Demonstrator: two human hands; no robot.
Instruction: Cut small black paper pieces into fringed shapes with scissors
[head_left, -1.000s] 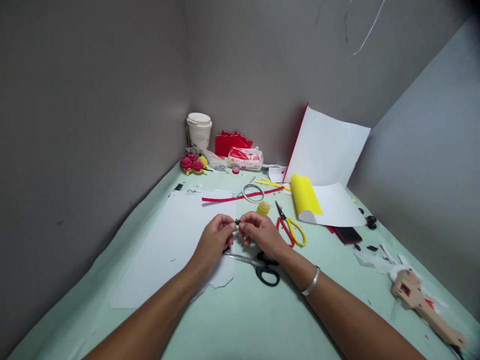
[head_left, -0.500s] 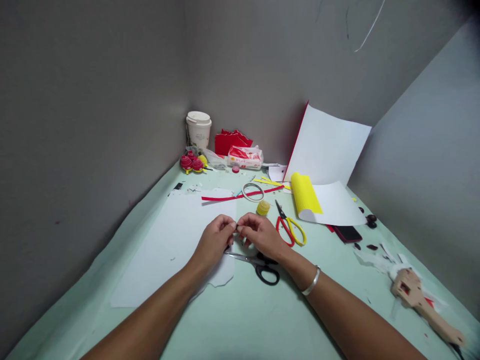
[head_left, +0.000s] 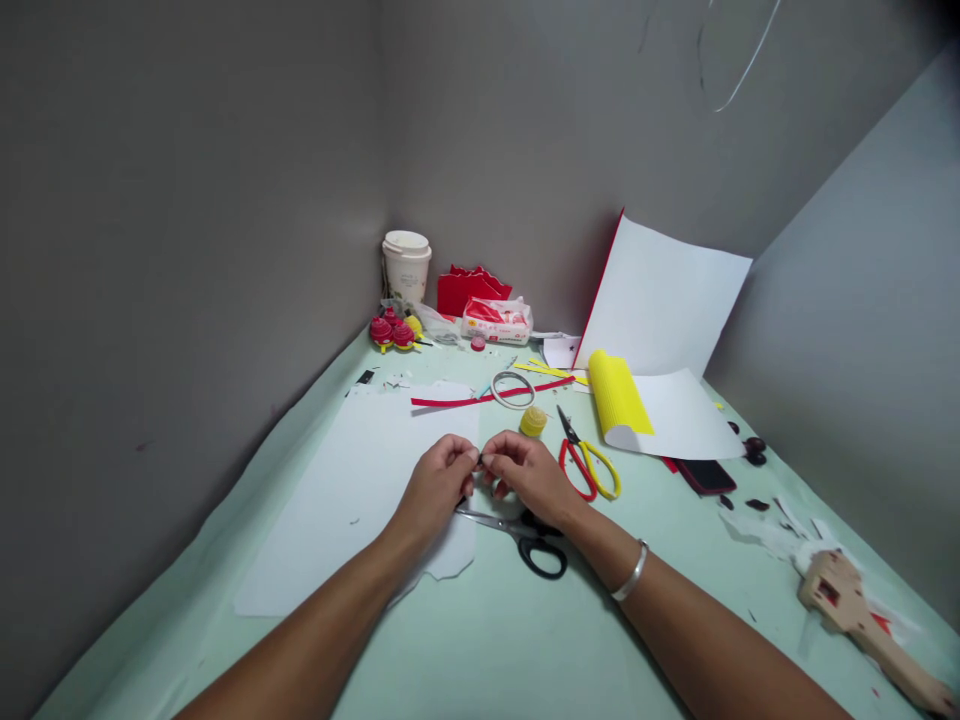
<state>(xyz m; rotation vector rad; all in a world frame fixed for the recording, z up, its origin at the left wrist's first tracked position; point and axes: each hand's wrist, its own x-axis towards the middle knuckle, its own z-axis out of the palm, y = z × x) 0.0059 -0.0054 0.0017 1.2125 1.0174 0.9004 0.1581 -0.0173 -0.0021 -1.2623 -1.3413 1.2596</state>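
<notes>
Head view, looking forward and down: I see the left hand (head_left: 439, 480) and the right hand (head_left: 525, 475) meeting near the middle of the green table (head_left: 562, 650), each with thumb and fingertip pressed together, pinching a small dark piece (head_left: 480, 459) between them. The piece is black or nearly so, and very little of it shows between the fingertips; I cannot tell its full shape or material. It is held above the right edge of a large white sheet (head_left: 322, 530), above and beyond the blades of the black-handled scissors (head_left: 504, 523) and to the left of a small yellow roll (head_left: 533, 422). A pair of scissors with one red and one yellow handle (head_left: 577, 440) lies open beyond the right hand. As to writing, I find a red-and-white packet (head_left: 496, 322) at the back, printed with a line of characters too small for me to read, and a lidded white paper cup (head_left: 407, 268) in the corner, bearing faint lettering, likewise illegible, above a printed pattern near its base. I can read no brand on either.
</notes>
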